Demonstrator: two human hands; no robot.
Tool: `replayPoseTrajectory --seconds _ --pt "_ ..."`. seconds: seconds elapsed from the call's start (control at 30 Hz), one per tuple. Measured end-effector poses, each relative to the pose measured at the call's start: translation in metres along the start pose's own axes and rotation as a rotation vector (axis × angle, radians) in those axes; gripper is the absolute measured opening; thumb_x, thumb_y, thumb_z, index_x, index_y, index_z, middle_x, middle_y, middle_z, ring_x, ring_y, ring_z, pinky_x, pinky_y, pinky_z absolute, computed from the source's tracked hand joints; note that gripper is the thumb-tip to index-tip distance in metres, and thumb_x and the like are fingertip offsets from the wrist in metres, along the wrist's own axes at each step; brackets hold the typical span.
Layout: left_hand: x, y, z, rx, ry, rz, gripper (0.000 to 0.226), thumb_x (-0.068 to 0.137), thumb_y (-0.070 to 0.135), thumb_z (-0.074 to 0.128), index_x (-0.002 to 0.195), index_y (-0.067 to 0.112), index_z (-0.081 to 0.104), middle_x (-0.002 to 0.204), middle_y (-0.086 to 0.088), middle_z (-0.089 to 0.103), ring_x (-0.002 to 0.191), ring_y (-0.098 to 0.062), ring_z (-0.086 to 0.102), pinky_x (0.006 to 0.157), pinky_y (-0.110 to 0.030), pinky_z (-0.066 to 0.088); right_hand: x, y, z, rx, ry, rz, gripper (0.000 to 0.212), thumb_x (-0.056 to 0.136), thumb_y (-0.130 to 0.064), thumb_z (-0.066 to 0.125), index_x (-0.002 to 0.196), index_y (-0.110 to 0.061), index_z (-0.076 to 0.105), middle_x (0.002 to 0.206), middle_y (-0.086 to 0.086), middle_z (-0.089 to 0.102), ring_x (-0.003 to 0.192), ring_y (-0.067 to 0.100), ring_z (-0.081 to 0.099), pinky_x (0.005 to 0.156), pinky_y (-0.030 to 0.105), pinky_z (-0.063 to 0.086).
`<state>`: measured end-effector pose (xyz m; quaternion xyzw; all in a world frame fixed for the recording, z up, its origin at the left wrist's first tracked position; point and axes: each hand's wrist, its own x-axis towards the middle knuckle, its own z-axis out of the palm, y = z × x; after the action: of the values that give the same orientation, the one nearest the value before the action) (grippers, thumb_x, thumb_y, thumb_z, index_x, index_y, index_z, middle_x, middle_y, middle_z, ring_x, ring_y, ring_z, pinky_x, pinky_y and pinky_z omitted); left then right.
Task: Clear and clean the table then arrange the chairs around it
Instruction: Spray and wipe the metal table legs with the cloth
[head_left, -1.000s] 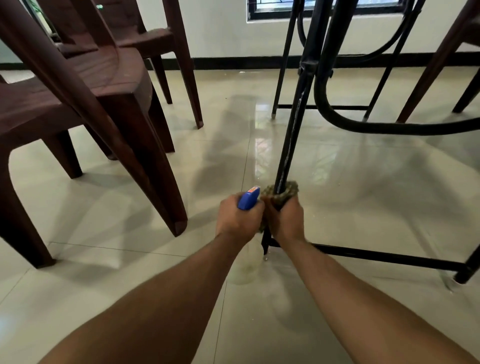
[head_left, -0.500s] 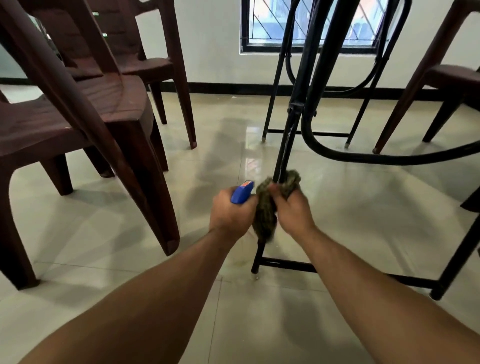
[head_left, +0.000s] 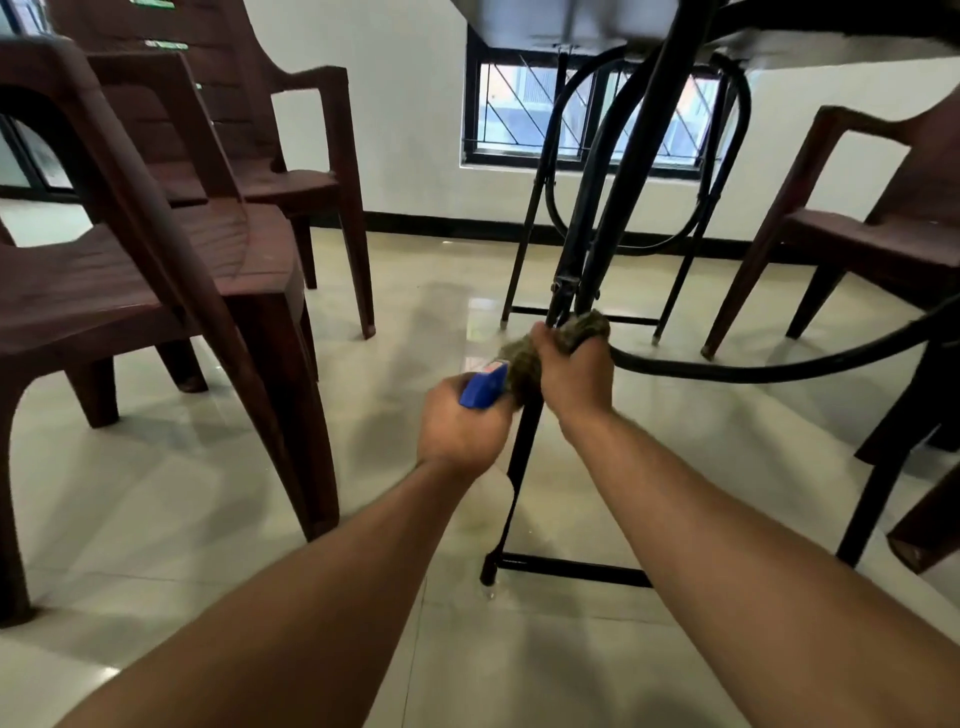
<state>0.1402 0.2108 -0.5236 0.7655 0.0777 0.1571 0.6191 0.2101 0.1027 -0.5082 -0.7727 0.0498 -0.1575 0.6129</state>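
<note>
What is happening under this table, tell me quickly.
A person is crouched low, wiping the black metal table leg. The right hand grips a greenish cloth wrapped around the leg near its hinge. The left hand holds something with a blue top, likely a spray bottle, close beside the leg. Dark brown plastic chairs stand on the tiled floor to both sides, not yet arranged around the table.

Blue object (head_left: 482, 388) mostly buried in left hand (head_left: 460, 423), can't identify it. Rag (head_left: 524, 364) blurred, half behind right hand (head_left: 574, 371). Tabletop (head_left: 545, 21) cut off at top edge.
</note>
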Motion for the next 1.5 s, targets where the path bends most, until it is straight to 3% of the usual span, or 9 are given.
replayPoseTrajectory --seconds 0.13,0.5,0.63,0.73,0.97,1.13,1.3,1.4,1.5 --pt "0.006 0.015 -0.010 -0.067 0.056 0.009 0.022 0.090 0.017 0.074 0.072 0.024 0.062 0.061 0.001 0.058 0.063 -0.022 0.054 0.069 -0.047 0.058 -0.011 0.011 0.013 0.035 0.007 0.195 0.055 0.088 -0.060 0.063 0.120 -0.016 0.060 0.111 0.002 0.068 0.093 0.018 0.062 0.084 0.030 0.048" --pt "0.010 0.002 -0.001 -0.008 0.023 -0.002 0.020 0.090 0.014 0.069 0.075 0.025 0.060 0.079 -0.021 0.067 0.065 -0.023 0.055 0.071 -0.051 0.058 0.007 -0.023 0.018 0.258 0.143 0.356 0.061 0.060 -0.060 0.087 0.095 -0.022 0.053 0.089 -0.010 0.059 0.082 0.010 0.057 0.080 0.024 0.048" --pt "0.012 0.001 0.003 -0.018 -0.001 0.014 0.011 0.089 0.021 0.073 0.080 0.020 0.068 0.066 -0.005 0.064 0.059 -0.017 0.055 0.060 -0.036 0.054 0.017 -0.044 0.013 0.213 -0.063 0.562 0.092 0.045 -0.082 0.078 0.104 -0.012 0.067 0.090 -0.002 0.071 0.084 0.022 0.070 0.082 0.037 0.056" --pt "0.009 -0.004 0.008 -0.034 0.006 -0.013 0.014 0.090 0.016 0.072 0.078 0.022 0.067 0.062 0.004 0.061 0.056 -0.013 0.053 0.058 -0.029 0.050 0.025 -0.065 0.008 0.248 -0.048 0.642 0.073 0.050 -0.079 0.079 0.085 -0.015 0.067 0.077 -0.001 0.068 0.073 0.024 0.070 0.072 0.039 0.057" --pt "0.001 -0.024 0.002 -0.058 -0.042 -0.044 0.006 0.093 0.010 0.067 0.086 0.012 0.067 0.066 0.002 0.064 0.058 -0.008 0.064 0.058 -0.020 0.051 -0.004 0.009 0.008 -0.086 -0.187 0.488 0.059 0.068 -0.052 0.086 0.101 -0.008 0.064 0.085 0.005 0.073 0.070 0.022 0.071 0.065 0.035 0.059" --pt "0.003 -0.039 0.000 -0.015 -0.004 -0.085 0.006 0.090 0.013 0.069 0.084 0.014 0.066 0.072 -0.010 0.065 0.069 -0.034 0.065 0.073 -0.050 0.059 0.012 -0.018 0.012 0.004 -0.049 0.195 0.065 0.069 -0.052 0.085 0.111 -0.010 0.058 0.100 -0.001 0.062 0.091 0.018 0.062 0.083 0.033 0.052" --pt "0.005 -0.054 -0.002 -0.018 0.043 -0.101 0.017 0.088 0.011 0.067 0.074 0.011 0.056 0.066 -0.011 0.050 0.062 -0.026 0.050 0.067 -0.060 0.055 -0.018 0.073 0.014 -0.623 -0.289 0.096 0.046 0.085 -0.055 0.069 0.101 -0.012 0.062 0.102 0.007 0.068 0.095 0.026 0.066 0.087 0.040 0.055" --pt "0.002 -0.062 -0.005 0.030 0.063 -0.121 0.026 0.087 0.009 0.068 0.071 0.019 0.050 0.071 -0.014 0.051 0.066 -0.027 0.051 0.069 -0.060 0.056 -0.027 0.104 0.016 -0.406 -0.441 0.270 0.025 0.090 -0.036 0.070 0.091 -0.013 0.061 0.088 0.006 0.072 0.079 0.022 0.070 0.079 0.037 0.058" --pt "-0.001 -0.078 -0.008 0.041 0.071 -0.150 0.026 0.087 0.008 0.068 0.070 0.017 0.050 0.068 -0.011 0.049 0.064 -0.026 0.049 0.064 -0.054 0.056 -0.035 0.100 0.030 -0.228 -0.130 0.115 0.021 0.094 -0.032 0.066 0.088 -0.014 0.056 0.076 -0.004 0.062 0.065 0.012 0.061 0.059 0.023 0.050"
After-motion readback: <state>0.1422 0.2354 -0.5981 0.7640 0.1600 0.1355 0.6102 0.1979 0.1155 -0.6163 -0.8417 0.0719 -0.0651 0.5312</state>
